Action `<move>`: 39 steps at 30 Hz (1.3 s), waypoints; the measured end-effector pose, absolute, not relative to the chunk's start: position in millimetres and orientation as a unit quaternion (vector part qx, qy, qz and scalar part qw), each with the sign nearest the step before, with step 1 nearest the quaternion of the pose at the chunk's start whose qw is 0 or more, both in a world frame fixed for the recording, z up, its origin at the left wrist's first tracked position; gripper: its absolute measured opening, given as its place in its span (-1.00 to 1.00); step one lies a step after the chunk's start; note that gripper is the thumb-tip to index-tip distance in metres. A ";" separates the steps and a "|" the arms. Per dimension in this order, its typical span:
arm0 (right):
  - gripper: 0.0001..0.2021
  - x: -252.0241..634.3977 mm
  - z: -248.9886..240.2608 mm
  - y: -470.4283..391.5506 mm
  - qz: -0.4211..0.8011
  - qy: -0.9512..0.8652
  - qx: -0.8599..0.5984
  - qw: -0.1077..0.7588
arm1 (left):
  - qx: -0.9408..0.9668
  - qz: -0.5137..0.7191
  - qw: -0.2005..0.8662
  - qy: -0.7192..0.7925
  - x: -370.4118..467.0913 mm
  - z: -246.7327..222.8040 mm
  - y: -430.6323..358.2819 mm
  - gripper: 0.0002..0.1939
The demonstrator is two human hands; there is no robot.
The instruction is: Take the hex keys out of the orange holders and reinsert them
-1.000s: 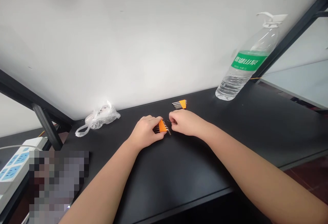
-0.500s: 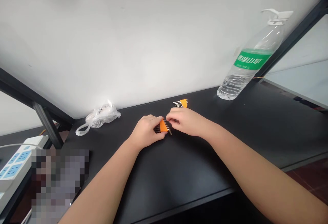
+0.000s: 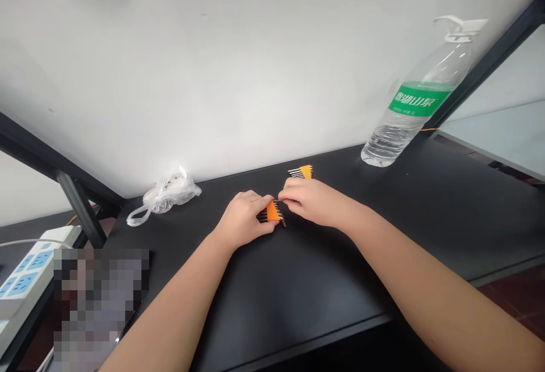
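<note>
Near the middle of the black table [image 3: 264,298], my left hand [image 3: 244,218] grips an orange holder [image 3: 273,211] between thumb and fingers, with several metal hex keys in it. To its right, my right hand [image 3: 304,200] pinches the end of a thin metal key [image 3: 276,200] at the holder's upper edge. Most of that key is hidden by my fingers. Just behind my right hand lies a second orange holder [image 3: 306,171] with several metal keys, its lower part covered by the hand.
A large water bottle [image 3: 413,99] with a green label stands at the back right. A crumpled clear plastic bag [image 3: 172,192] lies at the back left. A white power strip [image 3: 32,270] and a pixelated area are at the left.
My right hand has shifted slightly to the right, and a bit more of the thin key shows between my two hands. My left hand still grips the holder.
</note>
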State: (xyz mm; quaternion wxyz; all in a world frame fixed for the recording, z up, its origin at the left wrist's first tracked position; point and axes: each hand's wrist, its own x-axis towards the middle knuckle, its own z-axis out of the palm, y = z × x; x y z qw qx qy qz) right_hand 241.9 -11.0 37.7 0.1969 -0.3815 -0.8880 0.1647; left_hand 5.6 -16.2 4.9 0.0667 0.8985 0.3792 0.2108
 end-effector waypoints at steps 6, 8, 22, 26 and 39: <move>-0.79 242.8 39.6 -12.6 0.157 -0.893 -0.380 0.183 | 0.898 0.216 0.074 0.377 5.5 4.7 -16.7 -0.80; -0.79 242.7 39.2 -12.4 0.154 -0.896 -0.378 0.173 | 0.897 0.219 0.076 0.377 5.6 4.7 -16.7 -0.79; -0.77 246.3 37.8 -9.5 0.175 -0.888 -0.383 0.184 | 0.894 0.221 0.084 0.380 5.2 4.8 -16.7 -0.79; -0.76 246.3 37.8 -9.3 0.168 -0.888 -0.389 0.181 | 0.895 0.222 0.082 0.378 5.3 4.2 -17.0 -0.81; -0.76 233.0 38.2 -14.8 0.223 -0.873 -0.374 0.221 | 0.896 0.223 0.096 0.372 8.2 6.9 -18.8 -0.80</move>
